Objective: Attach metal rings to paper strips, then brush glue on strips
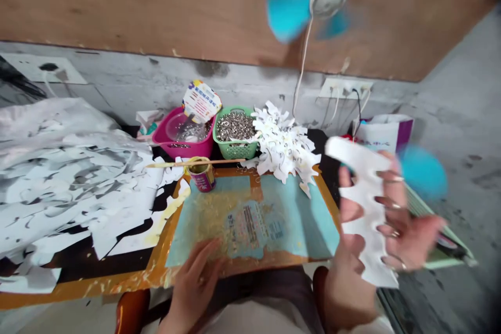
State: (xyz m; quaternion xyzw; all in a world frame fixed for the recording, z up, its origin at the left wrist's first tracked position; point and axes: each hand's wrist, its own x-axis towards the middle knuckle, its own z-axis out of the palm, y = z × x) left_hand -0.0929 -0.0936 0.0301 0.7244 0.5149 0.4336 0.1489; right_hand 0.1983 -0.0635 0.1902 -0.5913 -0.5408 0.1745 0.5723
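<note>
Holding a scalloped white paper cut-out [366, 209] up in the right hand [403, 229], fingers curled behind it and thumb in front, the person keeps it just right of the orange-framed board [235, 266]. The left hand [193, 284] lies open and fairly flat, fingers slightly spread, on the paste-smeared blue sheet [301, 219] near the board's near edge, seemingly steadying it. Along the board's far edge stand a paste-rimmed can [201, 176] with a wooden stick [195, 163] lying behind it, a green basket of metal rings [235, 150], a pink basket [183, 148] and a heap of white cut-outs [284, 143], apparently kept within reach but off the sticky surface. Loose printed sheets [70, 193] lie left of the board.
</note>
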